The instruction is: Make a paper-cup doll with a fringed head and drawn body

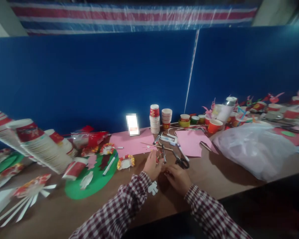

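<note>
Near the scissors (pixel 180 160), left hand (pixel 151 165) and right hand (pixel 178 178) almost met, each grip unreadable (too blurred); a careless forward push risked knocking the scissors.

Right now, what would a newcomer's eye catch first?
Probably the bright white pixelated patch before the blue partition. Then the leaning paper cup stacks at left and the translucent plastic bag at right. Between them, the left hand and right hand nearly meet near black scissors.
</note>
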Available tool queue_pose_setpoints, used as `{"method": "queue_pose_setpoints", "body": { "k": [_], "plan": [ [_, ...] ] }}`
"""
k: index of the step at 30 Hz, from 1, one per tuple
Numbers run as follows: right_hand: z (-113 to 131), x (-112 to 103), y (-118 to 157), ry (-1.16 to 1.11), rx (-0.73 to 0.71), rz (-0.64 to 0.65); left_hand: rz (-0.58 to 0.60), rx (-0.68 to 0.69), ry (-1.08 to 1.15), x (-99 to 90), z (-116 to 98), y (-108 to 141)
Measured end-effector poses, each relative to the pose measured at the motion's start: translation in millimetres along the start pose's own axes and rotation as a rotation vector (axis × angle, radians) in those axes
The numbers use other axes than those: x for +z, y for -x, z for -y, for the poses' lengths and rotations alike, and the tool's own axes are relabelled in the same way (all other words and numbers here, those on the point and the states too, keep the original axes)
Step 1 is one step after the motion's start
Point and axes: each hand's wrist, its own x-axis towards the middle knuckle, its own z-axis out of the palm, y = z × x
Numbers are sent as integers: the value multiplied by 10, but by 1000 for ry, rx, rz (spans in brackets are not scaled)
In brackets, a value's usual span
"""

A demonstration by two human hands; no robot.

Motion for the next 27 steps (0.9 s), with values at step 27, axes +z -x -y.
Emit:
{"method": "queue_pose_setpoints", "body": {
  "k": [27],
  "plan": [
    [-868,-855,-1201,477,315,343,-384,-359,-84,-1153,601,1946]
  ]
}}
